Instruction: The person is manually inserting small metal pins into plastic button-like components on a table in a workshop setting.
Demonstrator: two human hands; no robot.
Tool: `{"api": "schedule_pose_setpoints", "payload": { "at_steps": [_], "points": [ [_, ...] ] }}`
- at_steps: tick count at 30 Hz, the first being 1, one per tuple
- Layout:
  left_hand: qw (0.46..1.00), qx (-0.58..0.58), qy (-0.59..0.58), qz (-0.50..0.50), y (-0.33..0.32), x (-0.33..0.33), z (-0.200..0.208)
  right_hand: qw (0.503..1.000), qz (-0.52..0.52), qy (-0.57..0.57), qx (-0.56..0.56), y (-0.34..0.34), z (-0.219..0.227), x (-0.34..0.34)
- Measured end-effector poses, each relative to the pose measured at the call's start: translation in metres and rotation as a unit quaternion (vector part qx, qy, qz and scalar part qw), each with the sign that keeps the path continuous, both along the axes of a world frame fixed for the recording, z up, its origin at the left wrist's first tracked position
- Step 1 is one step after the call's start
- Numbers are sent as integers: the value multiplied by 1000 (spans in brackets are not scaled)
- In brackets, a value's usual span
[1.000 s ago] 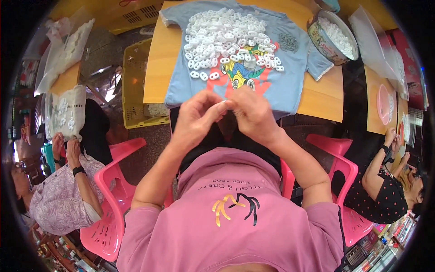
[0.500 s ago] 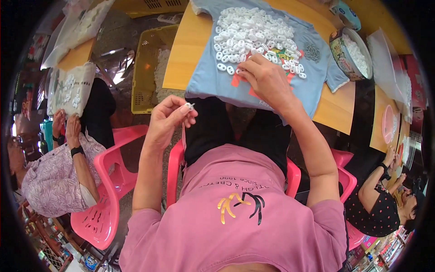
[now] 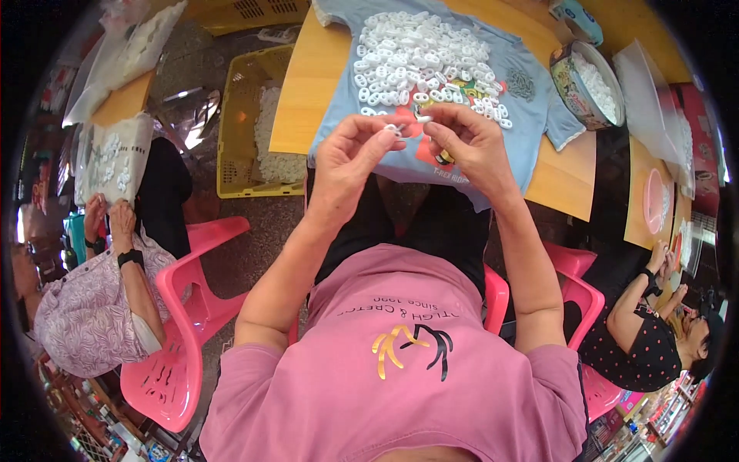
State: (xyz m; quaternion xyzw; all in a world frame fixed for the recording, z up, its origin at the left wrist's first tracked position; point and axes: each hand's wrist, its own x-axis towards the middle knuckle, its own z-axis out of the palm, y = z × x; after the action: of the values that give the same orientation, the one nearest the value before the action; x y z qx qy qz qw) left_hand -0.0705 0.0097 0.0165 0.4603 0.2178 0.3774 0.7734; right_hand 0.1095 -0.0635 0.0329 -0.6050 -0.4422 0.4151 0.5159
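Note:
Above the near edge of a light blue T-shirt [image 3: 531, 123] spread on the table, my two hands are raised close together. Thumb and fingers of my left hand [image 3: 346, 162] pinch a small white plastic piece [image 3: 393, 129] with a thin metal bit on it. My right hand [image 3: 476, 146] pinches a white oval piece [image 3: 424, 119], seen edge-on, a short gap away from the left one. Just beyond lies a broad heap of white two-holed oval pieces [image 3: 419, 58]. To its right, small grey metal bits [image 3: 520, 85] form a little pile.
A round tin [image 3: 567, 96] of white pieces stands on the wooden table [image 3: 296, 100] to the right. Left of the table sits a yellow crate [image 3: 225, 150] with more pieces. A pink chair [image 3: 181, 308] and a seated person [image 3: 100, 300] are at left; another person [image 3: 639, 339] sits at right.
My right hand has lifted off the heap with a white piece and come toward me. My left hand has moved right and forward to meet it.

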Motion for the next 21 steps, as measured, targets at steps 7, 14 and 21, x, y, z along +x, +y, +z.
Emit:
{"api": "schedule_pose_setpoints", "payload": {
  "at_steps": [7,14,21],
  "points": [
    [1000,2,10,-28,-10,19,-1,992,-40,114,46,-13,3,1],
    [999,-22,19,-38,-8,25,12,979,-86,156,99,-18,8,4],
    [998,-1,42,-53,-8,31,16,983,-57,144,103,-21,4,6]
  ]
}}
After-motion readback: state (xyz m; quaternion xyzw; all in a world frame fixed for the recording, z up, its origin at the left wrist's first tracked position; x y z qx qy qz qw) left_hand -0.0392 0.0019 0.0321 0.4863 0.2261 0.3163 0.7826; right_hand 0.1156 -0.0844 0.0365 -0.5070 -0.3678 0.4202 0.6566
